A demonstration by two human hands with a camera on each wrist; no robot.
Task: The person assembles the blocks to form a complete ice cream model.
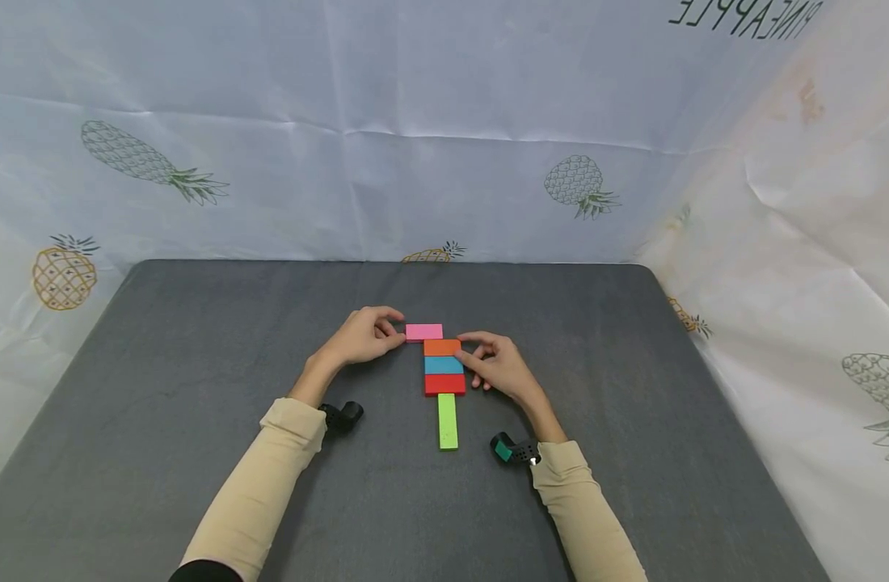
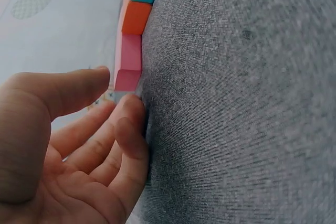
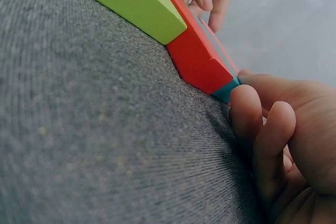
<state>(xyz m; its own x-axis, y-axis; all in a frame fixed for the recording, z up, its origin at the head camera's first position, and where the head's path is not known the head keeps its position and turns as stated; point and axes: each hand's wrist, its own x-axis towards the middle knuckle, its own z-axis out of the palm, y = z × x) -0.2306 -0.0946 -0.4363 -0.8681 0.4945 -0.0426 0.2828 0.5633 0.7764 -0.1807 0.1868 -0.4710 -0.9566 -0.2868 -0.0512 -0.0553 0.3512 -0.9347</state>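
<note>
Wooden-looking blocks lie flat together on the dark cloth. Pink [image 1: 424,332] is farthest and set to the left, then come orange [image 1: 440,347], blue [image 1: 444,365] and red [image 1: 444,384] stacked edge to edge. A lime-green block [image 1: 448,422] points lengthwise toward the person. The left hand [image 1: 368,334] is at the pink block's left end; in the left wrist view its thumb [image 2: 79,87] and fingers stand apart with a small gap to the block. At the right end, the right hand [image 1: 499,364] holds the orange block between thumb [image 3: 262,85] and index finger.
Grey cloth [image 1: 197,364] covers the table, whose far edge meets a white pineapple-print curtain [image 1: 452,194]. A black wrist device [image 1: 341,417] sits on the left wrist, another [image 1: 516,449] on the right, both close to the cloth.
</note>
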